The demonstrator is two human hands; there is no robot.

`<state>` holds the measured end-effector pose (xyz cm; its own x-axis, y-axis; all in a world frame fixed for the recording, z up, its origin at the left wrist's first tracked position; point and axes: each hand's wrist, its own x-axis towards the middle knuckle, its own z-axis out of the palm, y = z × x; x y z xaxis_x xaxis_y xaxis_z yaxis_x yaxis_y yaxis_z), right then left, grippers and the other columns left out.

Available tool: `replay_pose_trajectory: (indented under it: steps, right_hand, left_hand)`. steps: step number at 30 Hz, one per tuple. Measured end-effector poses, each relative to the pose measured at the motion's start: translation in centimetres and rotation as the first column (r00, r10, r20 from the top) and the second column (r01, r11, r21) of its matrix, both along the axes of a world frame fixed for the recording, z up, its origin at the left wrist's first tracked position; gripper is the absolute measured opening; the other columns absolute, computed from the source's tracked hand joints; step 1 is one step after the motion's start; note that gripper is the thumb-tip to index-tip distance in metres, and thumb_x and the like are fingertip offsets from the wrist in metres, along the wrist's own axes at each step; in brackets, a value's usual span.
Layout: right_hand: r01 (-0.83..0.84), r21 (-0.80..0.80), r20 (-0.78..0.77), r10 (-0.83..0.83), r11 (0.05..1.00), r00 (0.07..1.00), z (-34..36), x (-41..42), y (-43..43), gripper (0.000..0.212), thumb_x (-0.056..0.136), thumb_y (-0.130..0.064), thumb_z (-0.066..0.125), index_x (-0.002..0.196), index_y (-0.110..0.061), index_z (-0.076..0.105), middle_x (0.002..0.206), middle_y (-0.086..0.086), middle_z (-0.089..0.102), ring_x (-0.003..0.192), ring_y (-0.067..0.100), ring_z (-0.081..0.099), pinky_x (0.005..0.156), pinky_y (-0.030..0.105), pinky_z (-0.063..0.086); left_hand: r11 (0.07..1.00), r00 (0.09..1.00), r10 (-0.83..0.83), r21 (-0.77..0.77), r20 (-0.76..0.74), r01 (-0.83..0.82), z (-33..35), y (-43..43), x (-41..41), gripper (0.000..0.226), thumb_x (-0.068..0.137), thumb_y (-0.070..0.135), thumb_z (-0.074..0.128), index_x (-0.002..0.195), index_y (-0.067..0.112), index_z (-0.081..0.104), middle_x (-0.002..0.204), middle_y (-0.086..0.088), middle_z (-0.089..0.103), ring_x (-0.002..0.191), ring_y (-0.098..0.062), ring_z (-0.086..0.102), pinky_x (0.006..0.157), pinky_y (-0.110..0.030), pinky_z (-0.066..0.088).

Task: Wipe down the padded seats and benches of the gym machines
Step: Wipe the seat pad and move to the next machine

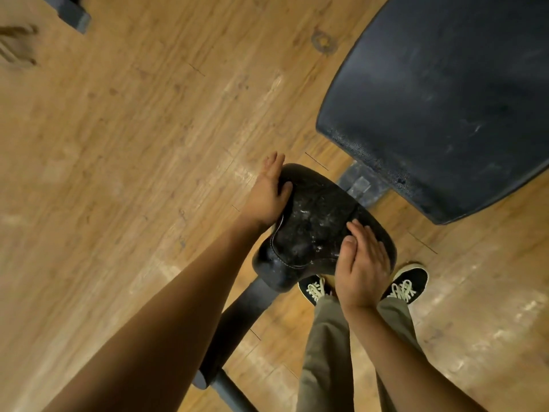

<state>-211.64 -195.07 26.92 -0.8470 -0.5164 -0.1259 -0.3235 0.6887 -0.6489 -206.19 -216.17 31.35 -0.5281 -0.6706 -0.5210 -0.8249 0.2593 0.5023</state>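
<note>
A small black padded seat (312, 221) sits low in the middle of the view, its top streaked with white smudges. My left hand (267, 194) clasps its left edge, with the thumb on top and the fingers running down the side. My right hand (362, 266) lies flat on the seat's right part, fingers together. No cloth shows under or in either hand. A larger dark padded bench (445, 99) with faint pale marks fills the upper right, a short gap away from the seat.
A dark metal frame tube (234, 328) runs from under the seat toward the bottom edge. A grey bracket (359, 185) joins seat and bench. My shoes (407, 286) stand on the wooden floor (133, 144) just behind the seat. Another machine's foot (74, 13) is at the top left.
</note>
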Motion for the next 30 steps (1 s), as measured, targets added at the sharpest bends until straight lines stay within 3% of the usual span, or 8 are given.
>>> replay_pose_trajectory:
  steps: [3, 6, 9, 12, 15, 21, 25, 30]
  right_hand:
    - [-0.017, 0.020, 0.053, 0.016, 1.000, 0.998, 0.4, -0.2, 0.0, 0.048, 0.103, -0.033, 0.032, 0.124, -0.012, 0.069, 0.131, 0.004, 0.065, 0.129, 0.023, 0.056, 0.107, 0.047, 0.042]
    - [-0.040, 0.014, 0.106, 0.038, 0.999, 0.994, 0.7, -0.5, 0.2, 0.048, 0.102, -0.035, 0.032, 0.127, -0.012, 0.067, 0.134, 0.004, 0.064, 0.132, 0.023, 0.053, 0.110, 0.048, 0.039]
    - [-0.087, -0.019, 0.144, 0.089, 0.996, 0.986, 0.7, -1.2, 0.3, 0.048, 0.101, -0.035, 0.034, 0.125, -0.010, 0.067, 0.131, 0.007, 0.065, 0.129, 0.026, 0.056, 0.108, 0.050, 0.042]
    - [-0.128, -0.038, 0.167, 0.133, 0.991, 0.977, 0.5, -2.5, 0.2, 0.046, 0.099, -0.036, 0.039, 0.122, -0.009, 0.068, 0.124, 0.007, 0.069, 0.116, 0.027, 0.063, 0.098, 0.039, 0.049]
    - [-0.159, -0.020, 0.154, 0.160, 0.987, 0.975, 0.1, -3.0, 0.1, 0.044, 0.100, -0.035, 0.039, 0.123, -0.011, 0.067, 0.123, 0.006, 0.069, 0.112, 0.025, 0.064, 0.094, 0.030, 0.044]
    - [-0.130, 0.003, 0.116, 0.129, 0.991, 0.985, -0.3, -2.4, 0.1, 0.044, 0.101, -0.034, 0.037, 0.122, -0.012, 0.069, 0.125, 0.006, 0.069, 0.114, 0.027, 0.064, 0.093, 0.032, 0.045]
    - [-0.136, -0.026, 0.120, 0.138, 0.990, 0.983, -0.4, -2.5, 0.0, 0.043, 0.101, -0.032, 0.038, 0.122, -0.010, 0.069, 0.125, 0.005, 0.069, 0.115, 0.026, 0.064, 0.094, 0.038, 0.050]
    - [-0.131, -0.044, 0.111, 0.135, 0.990, 0.985, -0.8, -2.6, 0.2, 0.046, 0.101, -0.035, 0.036, 0.120, -0.009, 0.070, 0.126, 0.005, 0.068, 0.117, 0.025, 0.064, 0.095, 0.043, 0.053]
  left_hand:
    - [0.970, 0.978, 0.207, 0.141, -0.042, -0.199, 1.2, 1.3, 0.3, 0.051, 0.097, 0.022, 0.054, 0.145, 0.012, 0.040, 0.160, -0.013, 0.021, 0.148, -0.023, 0.021, 0.121, -0.035, 0.018]
    - [0.931, 0.973, 0.223, 0.309, -0.067, -0.192, 2.8, 2.4, 1.8, 0.055, 0.101, 0.022, 0.051, 0.153, 0.016, 0.034, 0.163, 0.002, 0.020, 0.141, -0.005, 0.021, 0.117, -0.021, 0.013]
    - [0.834, 0.957, 0.274, 0.521, -0.099, -0.184, 3.9, 2.5, 3.9, 0.058, 0.098, 0.027, 0.056, 0.153, 0.025, 0.037, 0.163, 0.015, 0.018, 0.149, -0.008, 0.017, 0.124, -0.043, 0.016]
    - [0.745, 0.948, 0.294, 0.651, -0.124, -0.146, 4.2, 2.1, 4.7, 0.062, 0.093, 0.030, 0.058, 0.152, 0.029, 0.037, 0.161, 0.020, 0.022, 0.150, -0.008, 0.016, 0.124, -0.046, 0.016]
    - [0.847, 0.976, 0.132, 0.532, -0.175, -0.019, 3.6, 1.8, 3.7, 0.055, 0.104, 0.023, 0.050, 0.155, 0.023, 0.031, 0.163, 0.016, 0.016, 0.151, -0.005, -0.002, 0.124, -0.044, -0.001]
    - [0.967, 0.997, -0.068, 0.244, -0.044, 0.077, 0.5, -0.2, 0.2, 0.051, 0.105, 0.017, 0.042, 0.155, 0.017, 0.029, 0.166, 0.003, 0.011, 0.152, -0.020, -0.008, 0.122, -0.054, -0.004]
    - [0.979, 0.971, -0.192, 0.103, 0.141, 0.178, -1.2, -2.0, -2.8, 0.043, 0.104, 0.014, 0.041, 0.147, 0.009, 0.042, 0.165, -0.010, 0.016, 0.153, -0.031, 0.000, 0.118, -0.061, -0.004]
    - [0.967, 0.943, -0.248, 0.107, 0.223, 0.229, -0.7, -2.1, -3.6, 0.043, 0.104, 0.014, 0.039, 0.145, 0.004, 0.043, 0.162, -0.014, 0.022, 0.152, -0.032, 0.006, 0.121, -0.052, 0.003]
